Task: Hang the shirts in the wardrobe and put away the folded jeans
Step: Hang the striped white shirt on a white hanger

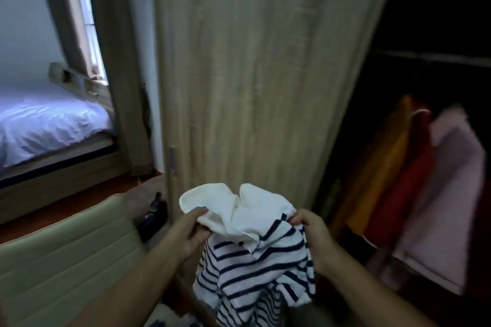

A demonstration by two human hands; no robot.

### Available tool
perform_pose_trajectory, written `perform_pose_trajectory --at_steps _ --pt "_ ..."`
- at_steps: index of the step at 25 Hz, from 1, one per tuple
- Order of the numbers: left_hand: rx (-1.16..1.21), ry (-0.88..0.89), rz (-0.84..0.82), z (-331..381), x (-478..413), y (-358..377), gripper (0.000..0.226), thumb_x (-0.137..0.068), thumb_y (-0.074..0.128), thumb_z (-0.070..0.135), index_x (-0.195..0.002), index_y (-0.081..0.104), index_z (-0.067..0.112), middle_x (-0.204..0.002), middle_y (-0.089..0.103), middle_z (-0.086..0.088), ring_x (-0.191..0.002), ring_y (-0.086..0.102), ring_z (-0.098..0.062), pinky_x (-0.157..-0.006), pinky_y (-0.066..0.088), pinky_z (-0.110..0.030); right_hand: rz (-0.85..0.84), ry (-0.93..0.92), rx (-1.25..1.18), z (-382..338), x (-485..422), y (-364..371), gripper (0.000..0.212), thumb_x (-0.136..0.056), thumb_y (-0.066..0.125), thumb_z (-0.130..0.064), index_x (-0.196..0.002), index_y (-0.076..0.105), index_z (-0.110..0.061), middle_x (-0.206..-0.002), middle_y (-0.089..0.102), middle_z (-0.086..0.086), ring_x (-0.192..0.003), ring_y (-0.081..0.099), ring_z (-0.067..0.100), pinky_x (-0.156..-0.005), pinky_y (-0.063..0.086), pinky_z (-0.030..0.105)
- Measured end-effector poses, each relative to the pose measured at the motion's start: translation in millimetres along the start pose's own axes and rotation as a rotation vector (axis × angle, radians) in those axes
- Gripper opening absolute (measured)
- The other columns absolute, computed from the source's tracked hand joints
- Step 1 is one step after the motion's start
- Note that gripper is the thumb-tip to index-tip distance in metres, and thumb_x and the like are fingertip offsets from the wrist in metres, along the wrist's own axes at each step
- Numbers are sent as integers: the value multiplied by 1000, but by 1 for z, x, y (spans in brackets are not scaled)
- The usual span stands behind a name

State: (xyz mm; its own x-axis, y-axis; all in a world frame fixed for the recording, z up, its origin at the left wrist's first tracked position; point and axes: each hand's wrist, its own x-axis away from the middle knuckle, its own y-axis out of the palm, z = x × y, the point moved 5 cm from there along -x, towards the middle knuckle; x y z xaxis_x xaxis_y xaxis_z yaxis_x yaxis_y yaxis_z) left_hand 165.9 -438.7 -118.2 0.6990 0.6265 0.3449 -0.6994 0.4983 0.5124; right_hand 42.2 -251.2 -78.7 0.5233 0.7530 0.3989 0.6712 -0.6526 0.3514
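I hold a white shirt with navy stripes and a plain white collar (255, 260) up in front of me at the bottom centre. My left hand (190, 233) grips the collar on its left side. My right hand (316, 233) grips the shirt at its right shoulder. The rest of the shirt hangs down crumpled between my forearms. Behind it stands the light wood wardrobe door (260, 74). To the right, the wardrobe's dark open section (438, 29) holds hanging orange (377, 167), red (406, 183) and pink (451, 194) garments. No jeans are in view.
A pale green ribbed chair back (66, 260) stands at the lower left, close to my left forearm. A bed with white sheets (45, 119) lies at the left beside a curtained window (87, 21). A dark object (154, 215) lies on the floor by the wardrobe's base.
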Motion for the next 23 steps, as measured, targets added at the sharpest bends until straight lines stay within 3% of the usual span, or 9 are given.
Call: perform_pose_trajectory --at_steps 2,4,7,9,12,15,17,21,23 --pt "-79 65 -88 -18 13 61 17 -97 48 15 -99 61 4 -92 75 -11 -70 72 -13 -55 59 -26 134 -34 17 -2 28 -76 13 -55 55 -14 -64 57 -5 -63 58 12 -62 54 28 -62 41 32" --pt "-116 110 -157 -36 28 115 23 -96 51 25 -105 60 6 -106 68 -11 -85 68 -19 -59 58 -26 273 -33 68 2 61 -145 30 -50 62 -16 -77 65 -3 -75 64 19 -72 57 33 -68 44 35" --pt "-269 165 -332 -62 61 190 31 -95 53 30 -109 60 3 -102 68 -17 -89 67 -26 -67 57 -33 416 -51 304 10 105 -213 36 -55 62 -21 -88 69 -8 -87 68 16 -78 61 30 -69 44 34" --pt "-379 243 -460 -77 90 235 36 -94 55 31 -108 59 -2 -95 68 -23 -81 67 -30 -60 56 -32 498 -122 552 7 127 -244 29 -71 60 -28 -97 71 -19 -96 73 5 -85 68 23 -71 50 31" --pt "-476 345 -603 -94 120 286 36 -94 54 27 -101 57 -8 -89 66 -21 -82 64 -30 -69 54 -35 661 -194 626 -4 148 -269 26 -87 51 -29 -102 64 -12 -105 66 10 -92 62 22 -73 45 29" --pt "-581 379 -722 -109 140 315 30 -93 56 29 -91 66 0 -85 70 -16 -80 66 -26 -72 52 -35 606 -117 501 0 163 -273 41 -81 59 -43 -103 61 -9 -93 65 9 -79 60 19 -63 46 27" --pt "-660 399 -774 -114 145 323 28 -92 58 31 -81 69 9 -77 70 -11 -74 67 -22 -68 50 -34 531 -23 565 17 166 -271 36 -78 68 -41 -101 54 -17 -90 62 4 -76 58 13 -58 48 22" --pt "-761 454 -922 -105 154 327 37 -94 56 30 -85 65 -4 -78 67 -22 -73 66 -29 -66 52 -35 488 67 475 55 148 -269 47 -63 79 -37 -100 63 -13 -91 68 8 -75 62 19 -54 46 26" --pt "-777 493 -941 -95 151 322 38 -92 56 32 -86 65 -5 -77 68 -21 -71 66 -28 -64 52 -32 540 7 495 52 142 -264 24 -80 70 -26 -94 62 -9 -81 67 10 -65 60 16 -51 42 25"
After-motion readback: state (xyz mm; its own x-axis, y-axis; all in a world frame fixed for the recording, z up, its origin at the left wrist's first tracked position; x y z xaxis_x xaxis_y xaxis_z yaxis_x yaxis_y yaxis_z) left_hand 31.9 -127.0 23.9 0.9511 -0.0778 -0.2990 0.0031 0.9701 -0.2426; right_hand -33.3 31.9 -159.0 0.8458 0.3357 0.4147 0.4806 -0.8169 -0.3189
